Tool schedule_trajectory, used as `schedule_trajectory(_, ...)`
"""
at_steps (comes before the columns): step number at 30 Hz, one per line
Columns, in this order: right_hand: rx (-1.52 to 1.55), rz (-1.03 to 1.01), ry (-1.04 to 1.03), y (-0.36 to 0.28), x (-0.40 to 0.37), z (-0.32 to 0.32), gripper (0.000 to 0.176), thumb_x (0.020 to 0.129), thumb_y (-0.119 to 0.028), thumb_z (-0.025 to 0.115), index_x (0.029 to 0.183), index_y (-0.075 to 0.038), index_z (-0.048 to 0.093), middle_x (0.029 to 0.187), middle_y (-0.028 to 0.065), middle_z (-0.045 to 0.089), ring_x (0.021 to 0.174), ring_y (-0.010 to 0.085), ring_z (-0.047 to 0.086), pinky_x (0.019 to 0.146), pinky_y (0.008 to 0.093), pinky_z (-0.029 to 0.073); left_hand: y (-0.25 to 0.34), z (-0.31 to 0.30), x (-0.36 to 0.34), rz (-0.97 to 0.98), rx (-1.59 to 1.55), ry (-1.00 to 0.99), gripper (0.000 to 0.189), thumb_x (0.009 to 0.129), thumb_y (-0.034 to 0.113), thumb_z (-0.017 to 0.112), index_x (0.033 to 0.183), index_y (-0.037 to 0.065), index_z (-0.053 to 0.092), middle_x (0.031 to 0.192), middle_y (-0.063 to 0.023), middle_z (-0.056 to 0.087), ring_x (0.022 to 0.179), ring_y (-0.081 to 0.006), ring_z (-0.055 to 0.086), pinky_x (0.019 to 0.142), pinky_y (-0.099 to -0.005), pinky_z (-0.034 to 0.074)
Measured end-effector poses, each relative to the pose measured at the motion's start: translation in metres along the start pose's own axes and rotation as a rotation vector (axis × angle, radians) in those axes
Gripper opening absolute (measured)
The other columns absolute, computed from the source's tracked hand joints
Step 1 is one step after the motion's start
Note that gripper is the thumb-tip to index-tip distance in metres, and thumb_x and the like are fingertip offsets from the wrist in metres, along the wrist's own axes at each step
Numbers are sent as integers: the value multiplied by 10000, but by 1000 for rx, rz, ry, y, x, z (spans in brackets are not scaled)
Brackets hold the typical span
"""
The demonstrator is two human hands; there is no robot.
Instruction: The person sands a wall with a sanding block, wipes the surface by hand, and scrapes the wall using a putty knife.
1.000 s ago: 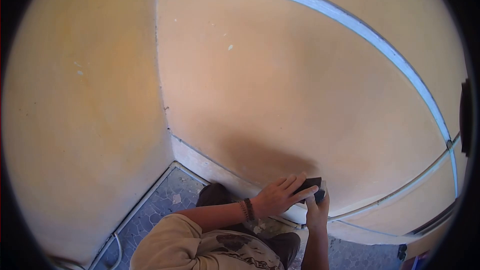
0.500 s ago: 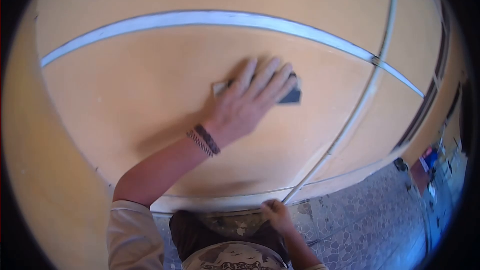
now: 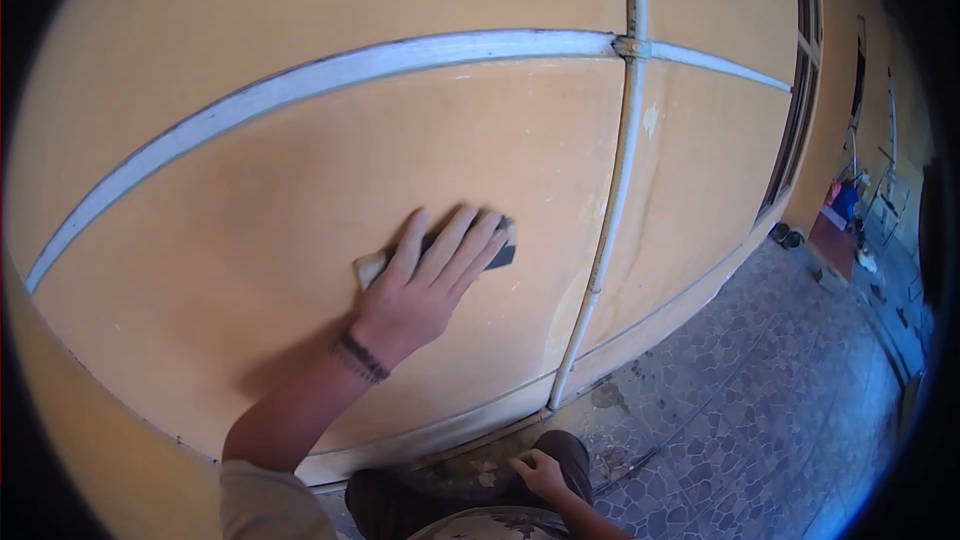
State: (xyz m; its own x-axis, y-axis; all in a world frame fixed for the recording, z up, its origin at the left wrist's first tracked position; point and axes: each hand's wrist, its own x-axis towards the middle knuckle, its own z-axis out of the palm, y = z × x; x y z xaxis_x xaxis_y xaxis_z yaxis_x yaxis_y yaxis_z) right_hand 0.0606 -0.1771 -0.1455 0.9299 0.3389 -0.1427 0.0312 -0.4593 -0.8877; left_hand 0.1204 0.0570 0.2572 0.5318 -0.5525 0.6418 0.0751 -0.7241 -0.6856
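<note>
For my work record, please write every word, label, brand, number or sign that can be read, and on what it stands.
None can be read.
Beige shirt with dark print: cut off by the frame, no legible letters.
Dark, pale-ended rectangular block under the left fingers: no readable marking.

The single view looks from the person's head, forward and down, near the wall [image 3: 300, 170]. Wide and dark-cornered, it bends the white strip [image 3: 400, 55] into an arc, sets the left hand [image 3: 415, 300] near the middle, the legs [image 3: 385, 505] at the bottom, and the floor [image 3: 740, 390] lower right.
</note>
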Motion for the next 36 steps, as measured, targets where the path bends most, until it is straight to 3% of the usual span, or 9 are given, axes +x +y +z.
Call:
schedule_trajectory(8, -164, 111, -14, 4, -10, -6, 233, 820, -300, 736, 909, -86, 716, 857, 120, 717, 828, 279, 701, 772, 402, 540, -36, 5, 153, 3, 72, 301, 522, 895, 190, 458, 1392, 31, 487, 1464, -84, 459, 1401, -245, 346, 1189, -464, 200)
schedule_trajectory(14, 0, 9, 63, 30, -10, -7, 226, 814, -306, 741, 880, -92, 718, 826, 113, 717, 783, 283, 700, 745, 409, 542, 47, 18, -1, 166, -31, -107, 544, 919, 228, 414, 1431, 53, 469, 1515, -102, 412, 1418, -266, 360, 1161, -504, 268)
schedule_trajectory(17, -65, -45, 83, 33, -7, -2, 223, 802, -287, 761, 869, -78, 720, 778, 122, 706, 711, 256, 691, 687, 375, 539, 32, 19, 40, 125, -69, -27, 529, 892, 195, 475, 1410, 91, 501, 1507, -74, 431, 1420, -258, 360, 1157, -513, 263)
schedule_trajectory(20, -107, -11, 96, 29, -8, 4, 225, 801, -281, 766, 865, -70, 721, 763, 124, 702, 698, 243, 688, 677, 363, 537, -30, 2, 155, -100, 31, 303, 563, 863, 95, 526, 1419, 57, 451, 1464, -95, 454, 1351, -292, 411, 1136, -487, 285)
schedule_trajectory(22, -98, 32, 95, 29, -10, -4, 226, 803, -292, 760, 866, -79, 721, 775, 121, 703, 715, 259, 689, 691, 375, 537, -29, 2, 154, -59, 73, 249, 543, 890, 106, 508, 1426, 42, 445, 1474, -100, 449, 1378, -288, 384, 1143, -493, 276)
schedule_trajectory(28, -20, -2, 94, 36, -5, -2, 220, 803, -304, 751, 871, -98, 719, 824, 117, 711, 773, 287, 693, 724, 396, 538, 72, 29, -7, 143, -146, -103, 506, 917, 170, 448, 1407, 58, 501, 1496, -108, 435, 1398, -280, 389, 1133, -527, 304)
schedule_trajectory(31, -100, 34, 65, 26, -8, 0, 215, 808, -294, 744, 872, -91, 716, 836, 119, 714, 782, 291, 693, 727, 404, 538, 39, 25, 48, 133, -124, 29, 526, 896, 174, 476, 1410, 63, 496, 1488, -99, 444, 1410, -279, 370, 1134, -533, 296)
schedule_trajectory(33, -131, 50, 42, 19, -5, -2, 213, 811, -289, 741, 871, -87, 715, 838, 120, 714, 780, 293, 693, 729, 409, 538, -14, 10, 131, -95, -47, 213, 611, 844, 106, 499, 1447, 45, 427, 1496, -112, 420, 1416, -286, 343, 1151, -523, 259)
schedule_trajectory(36, -121, 37, 83, 27, -9, -4, 211, 814, -286, 737, 870, -84, 713, 838, 123, 712, 775, 290, 692, 734, 412, 538, -12, 6, 136, -71, -1, 189, 617, 850, 90, 481, 1461, 40, 405, 1505, -122, 407, 1403, -295, 359, 1155, -515, 256)
